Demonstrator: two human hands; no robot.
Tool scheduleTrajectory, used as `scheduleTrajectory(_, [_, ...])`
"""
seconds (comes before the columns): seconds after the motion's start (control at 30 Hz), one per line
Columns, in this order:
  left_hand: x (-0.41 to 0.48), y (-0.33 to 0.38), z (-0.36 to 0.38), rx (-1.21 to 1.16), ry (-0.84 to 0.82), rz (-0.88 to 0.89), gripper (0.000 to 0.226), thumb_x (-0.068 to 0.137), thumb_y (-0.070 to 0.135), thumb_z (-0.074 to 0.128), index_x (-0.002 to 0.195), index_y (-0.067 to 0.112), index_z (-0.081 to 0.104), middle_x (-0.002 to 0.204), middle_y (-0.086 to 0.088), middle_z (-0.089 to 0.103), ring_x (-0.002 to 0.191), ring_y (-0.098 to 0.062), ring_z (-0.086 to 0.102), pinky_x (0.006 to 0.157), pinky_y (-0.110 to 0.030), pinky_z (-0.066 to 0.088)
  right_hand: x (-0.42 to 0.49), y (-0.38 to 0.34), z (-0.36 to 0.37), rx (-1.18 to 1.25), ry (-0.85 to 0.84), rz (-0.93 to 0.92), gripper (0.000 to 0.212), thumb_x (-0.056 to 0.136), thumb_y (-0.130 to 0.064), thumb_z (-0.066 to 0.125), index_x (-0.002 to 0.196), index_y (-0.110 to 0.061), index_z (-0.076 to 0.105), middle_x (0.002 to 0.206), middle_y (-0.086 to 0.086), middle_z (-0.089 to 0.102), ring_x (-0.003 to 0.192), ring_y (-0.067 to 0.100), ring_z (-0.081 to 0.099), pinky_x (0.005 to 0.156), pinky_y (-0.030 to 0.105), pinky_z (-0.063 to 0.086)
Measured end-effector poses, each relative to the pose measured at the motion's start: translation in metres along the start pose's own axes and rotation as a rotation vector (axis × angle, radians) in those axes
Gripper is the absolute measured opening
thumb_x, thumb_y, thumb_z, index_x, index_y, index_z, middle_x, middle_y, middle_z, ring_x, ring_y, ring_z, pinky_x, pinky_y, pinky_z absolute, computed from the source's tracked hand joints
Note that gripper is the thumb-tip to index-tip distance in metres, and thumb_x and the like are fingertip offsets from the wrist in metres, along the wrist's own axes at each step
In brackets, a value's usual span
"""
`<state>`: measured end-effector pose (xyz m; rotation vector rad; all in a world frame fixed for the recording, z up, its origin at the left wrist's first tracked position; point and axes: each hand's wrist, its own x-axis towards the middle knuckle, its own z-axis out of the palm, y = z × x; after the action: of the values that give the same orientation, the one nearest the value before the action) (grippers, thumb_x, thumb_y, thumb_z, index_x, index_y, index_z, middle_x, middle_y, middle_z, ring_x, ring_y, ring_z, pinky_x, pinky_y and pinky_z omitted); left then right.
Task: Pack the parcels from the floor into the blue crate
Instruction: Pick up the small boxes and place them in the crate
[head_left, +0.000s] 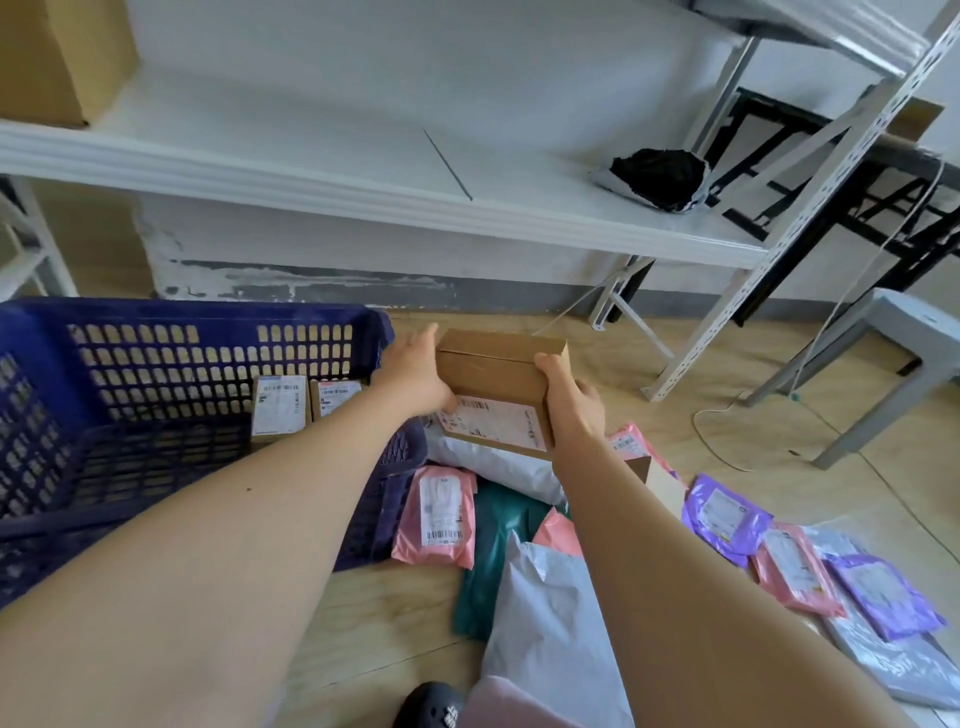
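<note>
Parcels lie scattered on the floor (701, 364) to the right of the blue crate (208, 338); one brown box (498, 384) is in transit. I hold it between both hands, left hand (421, 374) flat against its left side and right hand (569, 400) clasping its right end, fingers closed on the cardboard, label facing me. It hangs just beside the crate's right wall, above the pile.

Step in hand, as I judge it: carrying the box over the rim. Two small boxes (301, 402) already stand upright against the far wall inside, so packing is at an early stage. The next move calls for lifting clear of the rim, shifting left, and setting the box down beside those two.

Around: pink mailers (436, 512), purple mailers (722, 514), grey bags (550, 623) and a green bag (493, 525) overlap on the floor. A white shelf (311, 171) overhangs behind the crate; a cord (722, 441) trails at right. The crate wall is the only obstacle on the path.
</note>
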<state>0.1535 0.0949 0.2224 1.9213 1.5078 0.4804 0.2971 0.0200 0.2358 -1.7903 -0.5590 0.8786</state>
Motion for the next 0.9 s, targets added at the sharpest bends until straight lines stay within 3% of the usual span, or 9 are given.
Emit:
scheduleTrajectory(0.1, [0.000,-0.024,-0.016,-0.209,-0.016,-0.232,0.105,0.074,0.016,0.077,0.151,0.017,0.006,0.150,-0.014,0.028,0.134,-0.034,0.034,0.101,-0.042,0.038,-0.004,-0.003,0.014,0.056,-0.057,0.033,0.066,0.070,-0.055,0.064,0.125,-0.022,0.050,0.105,0.007,0.065,0.091,0.022,0.063,0.071,0.033,0.052])
scheduleTrajectory(0.2, [-0.003,-0.041,-0.027,-0.437,-0.063,-0.400,0.091,0.079,0.017,0.072,0.149,0.013,0.013,0.147,-0.014,0.032,0.132,-0.033,0.036,0.102,-0.044,0.038,-0.007,-0.006,0.033,0.072,-0.093,0.059,0.059,0.072,-0.055,0.062,0.118,-0.020,0.053,0.102,0.010,0.066,0.085,0.022,0.065,0.069,0.032,0.054])
scheduleTrajectory(0.27, [-0.004,-0.050,-0.031,-0.567,-0.077,-0.474,0.073,0.080,0.017,0.068,0.142,0.012,0.030,0.142,-0.012,0.038,0.127,-0.031,0.039,0.103,-0.047,0.040,-0.009,-0.009,0.048,0.090,-0.148,0.090,0.056,0.074,-0.055,0.061,0.116,-0.018,0.054,0.103,0.011,0.067,0.081,0.022,0.065,0.064,0.030,0.053])
scheduleTrajectory(0.33, [-0.006,-0.057,-0.035,-0.689,-0.079,-0.520,0.039,0.085,0.013,0.062,0.121,0.011,0.047,0.129,-0.008,0.045,0.117,-0.026,0.042,0.100,-0.045,0.042,-0.012,-0.011,0.066,0.123,-0.220,0.138,0.055,0.077,-0.053,0.060,0.118,-0.016,0.054,0.106,0.013,0.066,0.076,0.021,0.063,0.058,0.028,0.051])
scheduleTrajectory(0.4, [-0.006,-0.066,-0.037,-0.808,-0.056,-0.548,0.025,0.085,0.007,0.056,0.108,0.014,0.049,0.117,-0.008,0.047,0.108,-0.025,0.043,0.094,-0.043,0.045,-0.015,-0.011,0.085,0.141,-0.285,0.173,0.055,0.079,-0.052,0.059,0.120,-0.015,0.053,0.106,0.014,0.064,0.073,0.021,0.061,0.055,0.028,0.050])
scheduleTrajectory(0.53, [-0.005,-0.095,-0.045,-0.958,0.053,-0.578,0.031,0.079,-0.002,0.052,0.107,0.012,0.054,0.110,-0.012,0.053,0.112,-0.030,0.051,0.092,-0.047,0.048,-0.011,-0.004,0.117,0.096,-0.369,0.251,0.044,0.079,-0.053,0.056,0.102,-0.016,0.055,0.081,0.011,0.059,0.071,0.023,0.059,0.076,0.038,0.055])
scheduleTrajectory(0.63, [-0.001,-0.119,-0.053,-0.943,0.088,-0.607,0.039,0.079,-0.003,0.051,0.116,0.008,0.055,0.109,-0.013,0.057,0.111,-0.031,0.055,0.093,-0.048,0.049,-0.010,0.002,0.138,0.033,-0.345,0.235,0.036,0.074,-0.046,0.059,0.091,-0.015,0.053,0.070,0.004,0.049,0.068,0.021,0.053,0.065,0.030,0.048])
scheduleTrajectory(0.77, [0.009,-0.142,-0.062,-0.869,0.115,-0.609,0.042,0.079,-0.003,0.053,0.119,0.010,0.056,0.115,-0.015,0.059,0.112,-0.031,0.054,0.095,-0.052,0.048,0.003,0.020,0.164,-0.084,-0.305,0.137,0.051,0.071,-0.031,0.064,0.117,-0.016,0.048,0.099,0.007,0.057,0.097,0.028,0.061,0.085,0.043,0.055])
scheduleTrajectory(0.9, [0.019,-0.160,-0.058,-0.846,0.171,-0.599,0.047,0.079,0.003,0.058,0.124,0.014,0.050,0.121,-0.013,0.056,0.117,-0.031,0.050,0.100,-0.052,0.043,0.012,0.037,0.181,-0.231,-0.332,0.046,0.055,0.079,-0.027,0.060,0.131,-0.023,0.042,0.110,0.002,0.053,0.104,0.025,0.057,0.094,0.045,0.051])
